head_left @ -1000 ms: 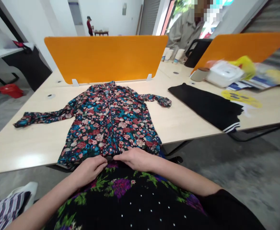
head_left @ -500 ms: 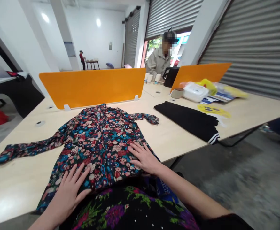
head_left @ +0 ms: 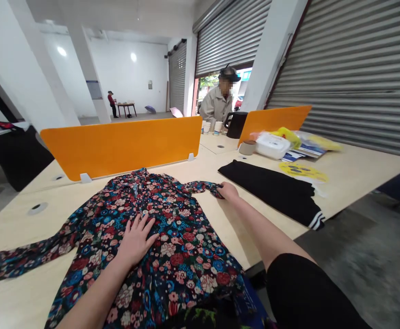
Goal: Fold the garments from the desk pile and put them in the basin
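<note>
A floral long-sleeved shirt (head_left: 172, 242) lies spread on the light wooden table (head_left: 11, 237), its collar pointing away from me. One sleeve stretches out to the left; the other bends to the right. My left hand (head_left: 135, 242) rests flat on the middle of the shirt, fingers spread. At the end of the right sleeve, my right hand (head_left: 229, 192) has its fingers closed on the cuff. Folded black trousers (head_left: 268, 189) with white stripes at one end lie to the right of that hand.
Orange dividers (head_left: 124, 146) stand across the table. To the right are a roll of tape (head_left: 247, 147), a white plastic box (head_left: 273, 145), yellow packaging and papers. Paper cups (head_left: 217, 128) and a black jug (head_left: 237, 124) stand farther back, near a person (head_left: 217, 103) in a cap.
My right hand has moved from the shirt's lower right side out to the right cuff and closed on it. My left hand has slid forward to the shirt's middle.
</note>
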A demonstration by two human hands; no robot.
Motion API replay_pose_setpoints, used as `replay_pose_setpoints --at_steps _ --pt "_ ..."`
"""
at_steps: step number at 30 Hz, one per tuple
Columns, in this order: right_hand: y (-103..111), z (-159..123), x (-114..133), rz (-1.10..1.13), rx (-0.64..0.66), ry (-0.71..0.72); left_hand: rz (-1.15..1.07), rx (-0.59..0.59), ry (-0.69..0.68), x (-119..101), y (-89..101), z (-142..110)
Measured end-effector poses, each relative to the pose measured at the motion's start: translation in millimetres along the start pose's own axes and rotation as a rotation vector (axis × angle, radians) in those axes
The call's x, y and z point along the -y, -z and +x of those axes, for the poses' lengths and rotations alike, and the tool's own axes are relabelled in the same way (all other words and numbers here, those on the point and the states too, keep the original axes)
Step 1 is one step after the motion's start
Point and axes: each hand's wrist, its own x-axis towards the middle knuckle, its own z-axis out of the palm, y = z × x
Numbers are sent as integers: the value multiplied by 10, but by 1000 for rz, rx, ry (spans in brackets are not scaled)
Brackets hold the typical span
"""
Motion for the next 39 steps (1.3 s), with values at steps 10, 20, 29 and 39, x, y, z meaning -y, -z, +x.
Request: replay_pose_setpoints --at_steps 10,20,29,39 --pt "249 598 -228 44 -371 55 10 -22 -27 74 -190 -58" --pt "392 724 -152 222 -73 -312 12 -3 -33 76 -214 -60" --pt "359 146 1097 1157 238 232 -17 -24 -38 83 -250 -60" --pt "-455 -577 1169 248 726 414 -73 -37 -20 44 -234 -68"
